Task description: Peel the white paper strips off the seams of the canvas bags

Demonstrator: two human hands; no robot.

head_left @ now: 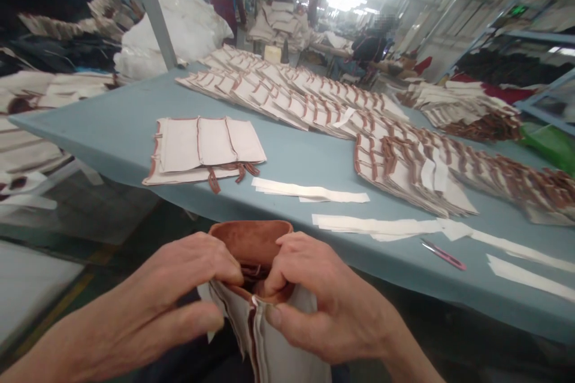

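Note:
A sewn cream fabric piece with a rounded brown suede-like band (256, 240) is held upright at the table's front edge. My left hand (179, 278) is closed on its left side, fingers bent over the brown band and thumb lower down by a loose cream flap. My right hand (321, 293) pinches the right side, its thumb on the cream cloth (290, 344) beside a brown-edged seam and its fingers inside the opening. Thin brown strips show inside, partly hidden by my fingers.
Beyond the held piece, a blue-green table (287, 158) carries a cream panel stack with brown edging (206, 146), long overlapping rows of similar panels (287, 93) and white strips (309, 191). Pink-handled thread snips (444, 254) lie at right. A grey post (153, 9) rises at the far edge.

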